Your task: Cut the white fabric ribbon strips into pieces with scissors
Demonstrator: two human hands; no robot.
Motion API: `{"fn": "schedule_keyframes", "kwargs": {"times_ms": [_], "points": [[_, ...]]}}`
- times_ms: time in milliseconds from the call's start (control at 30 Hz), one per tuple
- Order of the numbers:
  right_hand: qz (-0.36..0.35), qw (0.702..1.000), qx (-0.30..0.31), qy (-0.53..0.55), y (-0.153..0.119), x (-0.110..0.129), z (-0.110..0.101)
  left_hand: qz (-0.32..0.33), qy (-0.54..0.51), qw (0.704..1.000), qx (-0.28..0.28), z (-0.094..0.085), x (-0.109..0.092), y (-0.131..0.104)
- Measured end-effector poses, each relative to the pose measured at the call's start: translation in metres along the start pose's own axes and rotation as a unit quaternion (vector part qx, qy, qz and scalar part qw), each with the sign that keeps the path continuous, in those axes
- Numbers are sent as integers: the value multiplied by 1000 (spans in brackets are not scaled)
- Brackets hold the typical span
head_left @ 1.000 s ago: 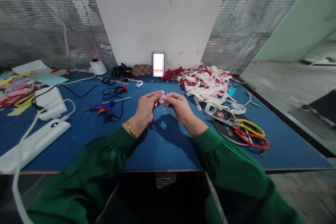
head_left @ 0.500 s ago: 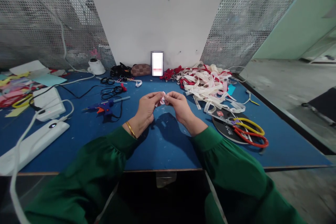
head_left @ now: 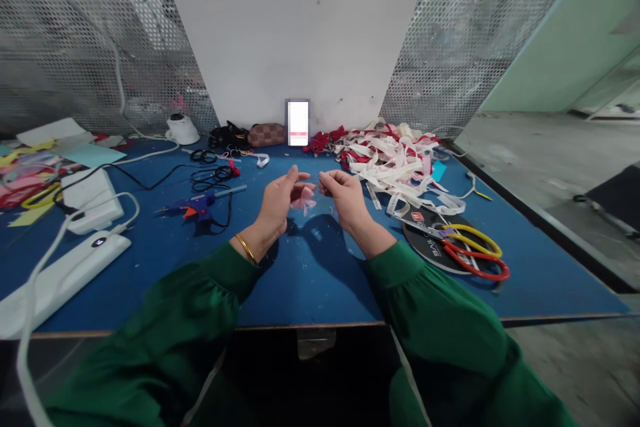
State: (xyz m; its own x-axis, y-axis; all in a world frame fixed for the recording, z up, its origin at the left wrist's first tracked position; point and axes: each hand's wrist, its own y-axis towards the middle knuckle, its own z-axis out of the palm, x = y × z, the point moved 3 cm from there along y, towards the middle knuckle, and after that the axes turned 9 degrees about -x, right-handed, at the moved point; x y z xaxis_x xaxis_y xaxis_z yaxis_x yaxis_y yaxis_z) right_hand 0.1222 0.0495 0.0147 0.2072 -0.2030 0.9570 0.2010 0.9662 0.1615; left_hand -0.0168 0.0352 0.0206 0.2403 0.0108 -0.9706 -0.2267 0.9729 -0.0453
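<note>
A small pink ribbon bow [head_left: 304, 200] shows just below the fingers of my left hand [head_left: 278, 203], apparently gripped between them. The thumb of that hand is raised off it. My right hand [head_left: 345, 199] is a short way to the right, thumb and fingertips pinched together. Whatever that pinch holds is too small to make out. Both hands are above the blue table, a narrow gap between them.
Scissors [head_left: 470, 247] with yellow and red handles lie on a round black mat [head_left: 420, 240] at right. Behind them is a heap of white and red ribbons [head_left: 395, 160]. A blue glue gun [head_left: 200, 205], white power bank [head_left: 65, 283] and phone [head_left: 299, 121] also stand around.
My hands were together on the ribbon piece. Now they are slightly apart, my left thumb has lifted, and the pink bow shows at my left fingers, away from the right hand.
</note>
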Motion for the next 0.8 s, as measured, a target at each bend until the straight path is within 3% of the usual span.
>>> {"fn": "schedule_keyframes", "kwargs": {"times_ms": [100, 267, 333, 433, 500, 667, 733, 800], "points": [[3, 1000, 5, -6, 0, -4, 1, -4, 29, 1000, -4, -1, 5, 3], [-36, 990, 38, -133, 5, -9, -2, 32, 65, 994, -79, -11, 9, 15], [-42, 972, 127, -195, 6, -10, -2, 34, 55, 993, -96, -16, 6, 19], [-32, 918, 311, -244, -3, -11, 3, 16, 40, 994, -100, -19, 3, 20], [-41, 885, 374, -274, -11, -13, 6, 3, 40, 995, -92, -19, 4, 20], [-77, 856, 377, -346, -22, -18, 13, -15, 58, 996, -66, -15, 7, 17], [-66, 877, 359, -312, -20, -15, 13, -14, 61, 996, -61, -15, 7, 17], [-50, 917, 303, -254, -13, -8, 9, -10, 58, 997, -51, -15, 6, 17]]}}
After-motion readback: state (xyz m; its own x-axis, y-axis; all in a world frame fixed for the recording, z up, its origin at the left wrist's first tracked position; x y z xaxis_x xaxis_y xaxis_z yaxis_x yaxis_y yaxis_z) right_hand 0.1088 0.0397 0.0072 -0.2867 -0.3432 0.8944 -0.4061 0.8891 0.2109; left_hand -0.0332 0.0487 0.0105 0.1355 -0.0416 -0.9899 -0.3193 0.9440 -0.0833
